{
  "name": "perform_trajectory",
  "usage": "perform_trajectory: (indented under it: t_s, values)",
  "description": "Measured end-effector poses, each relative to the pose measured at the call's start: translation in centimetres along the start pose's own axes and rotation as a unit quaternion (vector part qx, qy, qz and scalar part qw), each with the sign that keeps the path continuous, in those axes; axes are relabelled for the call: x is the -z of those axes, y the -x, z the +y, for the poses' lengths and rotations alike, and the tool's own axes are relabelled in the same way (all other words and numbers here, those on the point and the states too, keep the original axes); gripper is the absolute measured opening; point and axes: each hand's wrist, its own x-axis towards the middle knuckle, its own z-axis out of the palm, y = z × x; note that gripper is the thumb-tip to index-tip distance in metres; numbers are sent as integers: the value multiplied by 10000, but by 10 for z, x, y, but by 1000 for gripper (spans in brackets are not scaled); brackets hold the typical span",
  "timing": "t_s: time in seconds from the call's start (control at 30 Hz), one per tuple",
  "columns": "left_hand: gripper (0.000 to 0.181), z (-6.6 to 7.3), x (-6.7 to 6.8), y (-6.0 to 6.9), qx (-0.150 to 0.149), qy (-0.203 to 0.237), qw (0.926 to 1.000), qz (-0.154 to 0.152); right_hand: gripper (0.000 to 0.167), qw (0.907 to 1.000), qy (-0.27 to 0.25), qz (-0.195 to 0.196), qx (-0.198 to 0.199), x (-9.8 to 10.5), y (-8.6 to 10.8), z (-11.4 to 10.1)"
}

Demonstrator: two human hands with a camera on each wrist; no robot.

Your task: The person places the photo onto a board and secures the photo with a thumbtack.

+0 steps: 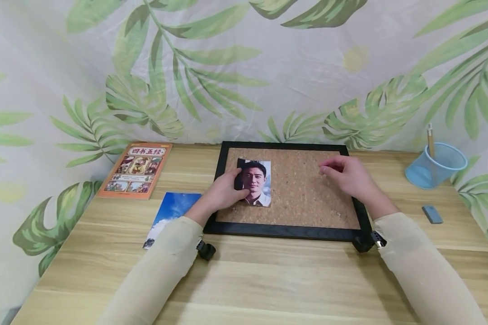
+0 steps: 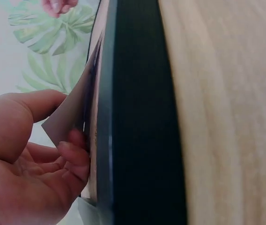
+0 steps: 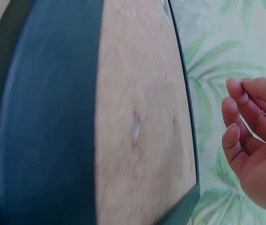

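A rectangular full-colour paper portrait photo [image 1: 260, 183], likely light, bendable and best held by its edges, lies over a black-framed brown cork board [image 1: 302, 194], its left edge pinched by the left hand [image 1: 224, 192], while whether the right hand [image 1: 351, 177] pinches anything is unclear.

The left hand [image 1: 224, 192] hides part of the portrait photo [image 1: 260, 183]. Whether the right hand [image 1: 351, 178] pinches anything is too small to make out.

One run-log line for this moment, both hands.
left hand: holds portrait photo, edge lifted off corkboard | right hand: above corkboard, pinched, contents unclear
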Motion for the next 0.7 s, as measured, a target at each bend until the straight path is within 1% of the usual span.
perform_trajectory:
  t_s: [0.17,0.27,0.37,0.57,0.7]
  values:
    - [83,4,2,-4,64,-94,9998,-154,26,9994,-198,-260,132,-10,-11,-15]
    - [83,6,3,-7,25,-134,9997,-192,24,9988,-277,-335,226,-17,-20,-21]
    - [83,8,4,-9,-22,-162,9996,-218,23,9983,-368,-400,233,-25,-28,-26]
    - [83,8,4,-10,63,-259,9989,-394,22,9965,-550,-615,-128,-42,-45,-36]
    - [83,8,3,-10,58,-296,9986,-428,21,9933,-817,-719,-390,-55,-57,-41]
